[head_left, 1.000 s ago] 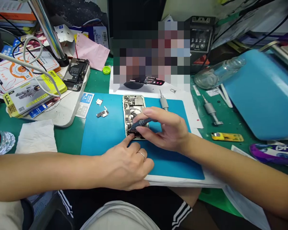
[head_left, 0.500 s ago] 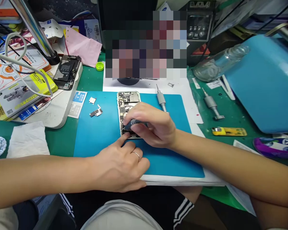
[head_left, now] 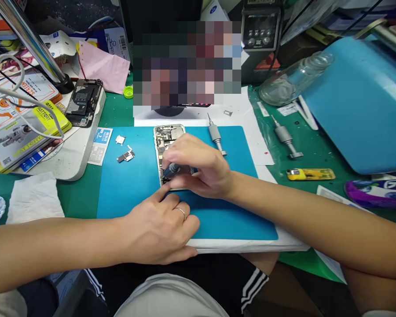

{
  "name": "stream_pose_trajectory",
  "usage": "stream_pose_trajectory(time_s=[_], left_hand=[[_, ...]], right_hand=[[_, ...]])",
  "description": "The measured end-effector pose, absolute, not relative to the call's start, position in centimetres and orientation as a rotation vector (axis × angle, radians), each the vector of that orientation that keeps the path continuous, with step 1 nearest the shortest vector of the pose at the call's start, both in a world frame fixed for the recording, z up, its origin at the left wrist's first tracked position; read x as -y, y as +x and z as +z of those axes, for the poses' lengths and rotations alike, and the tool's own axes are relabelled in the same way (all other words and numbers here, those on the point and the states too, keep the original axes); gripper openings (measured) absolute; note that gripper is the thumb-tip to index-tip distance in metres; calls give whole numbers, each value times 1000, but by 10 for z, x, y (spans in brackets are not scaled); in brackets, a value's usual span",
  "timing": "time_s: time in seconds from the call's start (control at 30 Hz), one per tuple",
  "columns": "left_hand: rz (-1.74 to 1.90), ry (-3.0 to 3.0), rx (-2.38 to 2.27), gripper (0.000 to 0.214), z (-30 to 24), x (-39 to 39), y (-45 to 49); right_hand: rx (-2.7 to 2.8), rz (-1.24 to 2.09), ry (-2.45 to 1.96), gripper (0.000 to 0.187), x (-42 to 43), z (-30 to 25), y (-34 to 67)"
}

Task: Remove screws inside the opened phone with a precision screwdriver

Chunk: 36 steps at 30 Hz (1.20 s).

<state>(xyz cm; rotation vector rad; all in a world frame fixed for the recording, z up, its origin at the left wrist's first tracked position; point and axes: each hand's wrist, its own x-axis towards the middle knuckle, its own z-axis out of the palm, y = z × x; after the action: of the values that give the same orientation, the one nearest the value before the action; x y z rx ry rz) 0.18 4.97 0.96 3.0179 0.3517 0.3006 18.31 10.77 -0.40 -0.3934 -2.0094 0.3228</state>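
Observation:
An opened smartphone (head_left: 161,147) lies upright along the blue mat (head_left: 132,193), its circuit board and inner parts bare. My right hand (head_left: 201,167) is closed around dark tweezers (head_left: 171,170) with ridged grips, held over the lower half of the phone. Their tips are hidden. My left hand (head_left: 166,226) rests on the mat, its index finger stretched to the phone's bottom edge and the other fingers loosely bent, grasping nothing. Left of the phone lie a small silver part (head_left: 120,139) and a dark metal bracket (head_left: 126,155).
A grey screwdriver (head_left: 215,134) lies right of the phone; another screwdriver (head_left: 285,138) stands further right, near a yellow lighter (head_left: 310,174). A glass jar (head_left: 293,79) lies behind. At left, a battery box (head_left: 26,136) and a second opened phone (head_left: 84,102) sit on a white platform (head_left: 72,167).
The whole view has shifted slightly, so things appear further left. The tweezers have turned in my right hand and stand steeper over the phone. My left index finger stays at the phone's bottom edge.

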Motion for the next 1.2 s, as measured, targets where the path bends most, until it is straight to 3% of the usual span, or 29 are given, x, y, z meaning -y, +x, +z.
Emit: stream_pose_trajectory(time_s=[0.2,0.4,0.7,0.9,1.1,1.2], left_hand=[[328,3013,-352,39,10,-50,2],[306,3003,-376,38,10,-49,2],[349,3022,-364,38,8,-51,1],[371,3024,-364,38,8,-50,0],[373,3017,-372,39,9,-51,0],[374,3016,-375,38,9,-50,0]], right_hand=[[2034,375,-402,40,-102,5,182],[2026,274,-416,24,-101,3,179],[1991,343,-422,41,-101,1,180],[1973,255,-416,28,-105,0,180],[1962,392,-355,35,-105,0,182],[2000,310,-343,28,-104,1,180]])
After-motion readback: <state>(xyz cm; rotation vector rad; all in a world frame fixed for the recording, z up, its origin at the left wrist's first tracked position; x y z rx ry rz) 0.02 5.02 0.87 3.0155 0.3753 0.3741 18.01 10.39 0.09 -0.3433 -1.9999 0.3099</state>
